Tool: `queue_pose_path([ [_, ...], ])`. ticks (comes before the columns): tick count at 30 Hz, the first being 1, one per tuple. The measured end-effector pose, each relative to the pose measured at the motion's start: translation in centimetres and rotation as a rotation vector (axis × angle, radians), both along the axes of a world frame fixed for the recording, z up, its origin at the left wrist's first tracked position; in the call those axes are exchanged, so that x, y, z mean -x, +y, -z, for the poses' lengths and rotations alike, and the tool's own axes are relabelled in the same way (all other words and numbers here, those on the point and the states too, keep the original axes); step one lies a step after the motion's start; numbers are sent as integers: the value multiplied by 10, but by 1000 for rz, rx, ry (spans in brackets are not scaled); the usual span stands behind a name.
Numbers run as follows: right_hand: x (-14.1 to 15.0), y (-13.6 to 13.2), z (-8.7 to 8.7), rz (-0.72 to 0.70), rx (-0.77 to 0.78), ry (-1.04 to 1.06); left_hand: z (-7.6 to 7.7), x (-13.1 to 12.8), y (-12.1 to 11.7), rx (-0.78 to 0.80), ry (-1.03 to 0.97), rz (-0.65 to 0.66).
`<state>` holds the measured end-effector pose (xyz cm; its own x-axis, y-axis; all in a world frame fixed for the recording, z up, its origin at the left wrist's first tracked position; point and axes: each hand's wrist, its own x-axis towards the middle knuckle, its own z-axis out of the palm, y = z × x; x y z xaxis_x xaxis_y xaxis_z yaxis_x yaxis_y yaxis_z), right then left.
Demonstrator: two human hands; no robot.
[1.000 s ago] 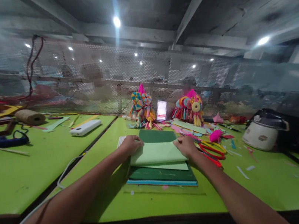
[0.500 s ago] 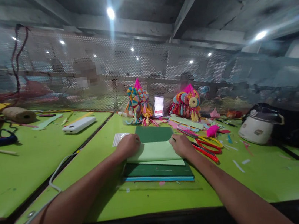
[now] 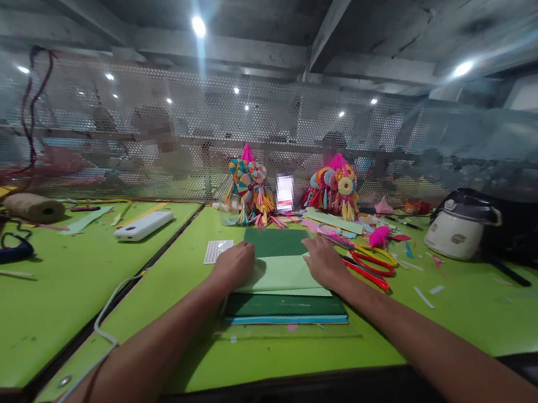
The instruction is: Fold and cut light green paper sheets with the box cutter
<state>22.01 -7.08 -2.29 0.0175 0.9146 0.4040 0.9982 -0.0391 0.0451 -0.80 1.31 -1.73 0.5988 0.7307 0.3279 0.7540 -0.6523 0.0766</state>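
Observation:
A light green paper sheet (image 3: pixel 282 273) lies folded over on a stack of dark green and blue paper (image 3: pixel 285 307) on the green table (image 3: pixel 272 356). My left hand (image 3: pixel 233 265) presses on the sheet's left edge with fingers curled down. My right hand (image 3: pixel 323 262) rests on its right edge, fingers bent onto the paper. Both forearms reach in from the bottom of the view.
Red and yellow scissors (image 3: pixel 372 263) lie just right of my right hand. Two colourful paper ornaments (image 3: pixel 249 187) (image 3: pixel 335 188) stand behind the stack before a mesh screen. A white pot (image 3: pixel 458 234), a white phone (image 3: pixel 144 225), a twine roll (image 3: pixel 35 207) and paper scraps lie around.
Both hands have slid slightly closer together along the light green sheet, flattening its fold. The view has shifted a little.

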Motion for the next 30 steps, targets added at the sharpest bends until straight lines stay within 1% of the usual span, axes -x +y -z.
queue_pose_path([
  [3,5,0,-6,-135,-70,-176,-6,0,-3,-54,-10,19],
  [5,8,1,-9,-204,-60,-263,-14,-2,-9,-110,-28,34],
  [6,9,1,-10,-214,-47,-285,-18,-3,-13,-154,-34,57],
  [7,11,2,-10,-213,-35,-299,-23,-5,-18,-202,-34,95],
  [9,12,2,-11,-210,-20,-317,-29,-11,-29,-302,13,232],
  [10,13,2,-11,-211,-15,-324,-30,-14,-34,-319,60,304],
  [11,14,2,-11,-214,-11,-330,-31,-18,-40,-311,114,365],
  [13,14,2,-11,-222,-1,-338,-29,-25,-52,-270,195,439],
  [17,14,4,-11,-235,48,-338,-21,-32,-76,-290,244,544],
  [20,12,6,-11,-259,80,-334,-13,-30,-89,-223,230,559],
  [24,11,5,-11,-277,91,-315,-5,-22,-98,-98,122,510],
  [27,10,5,-11,-270,94,-299,-3,-16,-104,-38,52,473],
  [30,9,4,-11,-266,94,-285,-5,-14,-109,-21,14,424],
])
